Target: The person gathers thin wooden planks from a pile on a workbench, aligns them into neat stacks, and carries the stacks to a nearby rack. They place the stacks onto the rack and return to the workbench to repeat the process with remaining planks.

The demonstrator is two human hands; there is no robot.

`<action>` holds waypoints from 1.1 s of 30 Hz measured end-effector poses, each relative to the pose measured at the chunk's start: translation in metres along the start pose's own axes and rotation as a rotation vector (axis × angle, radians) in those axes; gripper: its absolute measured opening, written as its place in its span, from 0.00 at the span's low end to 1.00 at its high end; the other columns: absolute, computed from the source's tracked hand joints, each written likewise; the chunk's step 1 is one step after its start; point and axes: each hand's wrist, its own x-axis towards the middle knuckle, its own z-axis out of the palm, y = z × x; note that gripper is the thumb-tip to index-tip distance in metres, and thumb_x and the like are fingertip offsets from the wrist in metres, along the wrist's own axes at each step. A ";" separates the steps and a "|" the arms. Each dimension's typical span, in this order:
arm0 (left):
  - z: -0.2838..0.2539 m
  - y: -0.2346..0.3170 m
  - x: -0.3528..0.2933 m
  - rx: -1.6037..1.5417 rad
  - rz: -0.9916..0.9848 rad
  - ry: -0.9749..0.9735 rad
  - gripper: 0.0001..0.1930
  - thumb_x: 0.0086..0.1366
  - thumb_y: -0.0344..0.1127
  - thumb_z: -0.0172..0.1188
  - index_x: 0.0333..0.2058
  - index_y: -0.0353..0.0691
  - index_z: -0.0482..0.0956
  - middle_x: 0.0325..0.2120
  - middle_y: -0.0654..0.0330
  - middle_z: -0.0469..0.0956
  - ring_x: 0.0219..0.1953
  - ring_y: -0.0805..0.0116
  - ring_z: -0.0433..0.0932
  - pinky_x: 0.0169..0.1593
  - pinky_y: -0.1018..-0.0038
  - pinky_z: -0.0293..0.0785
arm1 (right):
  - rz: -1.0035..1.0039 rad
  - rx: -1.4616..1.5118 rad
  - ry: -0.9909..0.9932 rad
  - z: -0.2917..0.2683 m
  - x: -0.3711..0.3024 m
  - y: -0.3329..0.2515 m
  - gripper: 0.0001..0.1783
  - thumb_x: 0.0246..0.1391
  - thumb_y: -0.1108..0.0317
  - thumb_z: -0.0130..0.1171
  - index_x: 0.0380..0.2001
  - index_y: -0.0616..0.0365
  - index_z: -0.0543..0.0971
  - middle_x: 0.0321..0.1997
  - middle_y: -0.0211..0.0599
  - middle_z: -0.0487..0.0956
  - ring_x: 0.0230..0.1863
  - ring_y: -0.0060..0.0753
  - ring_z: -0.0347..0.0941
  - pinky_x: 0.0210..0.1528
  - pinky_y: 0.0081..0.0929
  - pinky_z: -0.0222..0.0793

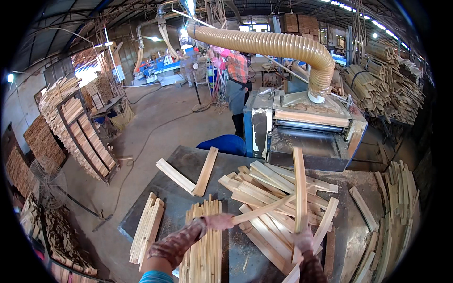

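Observation:
My left hand (pixel 219 221) is closed round the near end of a thin wooden slat (pixel 264 208), which slants up to the right. In my right hand (pixel 304 239) is a second, longer board (pixel 300 188), pointing away from me toward the machine. The two pieces meet or cross near the middle of the board; I cannot tell if they touch. Below them lies a loose, crisscrossed pile of pale slats (pixel 269 236) on the dark table (pixel 181 158). Under my left forearm is a neat row of slats (pixel 207 254) laid side by side.
A planer-like machine (pixel 306 137) with a ribbed tan hose (pixel 264 40) stands beyond the table. Left are a small slat stack (pixel 147 226) and two loose slats (pixel 175 176). More slats (pixel 398 212) stand at right. Another person (pixel 236 80) stands behind. A fan (pixel 48 183) is far left.

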 end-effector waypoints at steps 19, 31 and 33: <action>0.202 0.050 -0.119 -1.527 -0.116 -0.307 0.35 0.69 0.56 0.58 0.65 0.38 0.63 0.49 0.55 0.79 0.45 0.64 0.80 0.49 0.70 0.80 | 0.215 0.264 -0.068 0.083 -0.132 0.046 0.70 0.26 0.66 0.77 0.72 0.59 0.46 0.61 0.62 0.67 0.63 0.59 0.65 0.61 0.41 0.69; 0.193 0.055 -0.136 -1.691 0.052 -0.217 0.32 0.71 0.56 0.54 0.62 0.37 0.64 0.44 0.53 0.79 0.40 0.59 0.82 0.46 0.65 0.81 | 0.221 0.222 -0.100 0.060 -0.139 0.044 0.70 0.28 0.65 0.77 0.73 0.57 0.45 0.63 0.65 0.63 0.61 0.61 0.68 0.59 0.42 0.71; 0.197 0.069 -0.144 -1.775 0.007 -0.186 0.30 0.72 0.54 0.55 0.62 0.38 0.64 0.45 0.54 0.78 0.40 0.60 0.82 0.45 0.65 0.81 | 0.298 0.253 -0.166 0.053 -0.138 0.025 0.70 0.27 0.65 0.77 0.73 0.56 0.45 0.63 0.64 0.64 0.62 0.60 0.67 0.59 0.41 0.71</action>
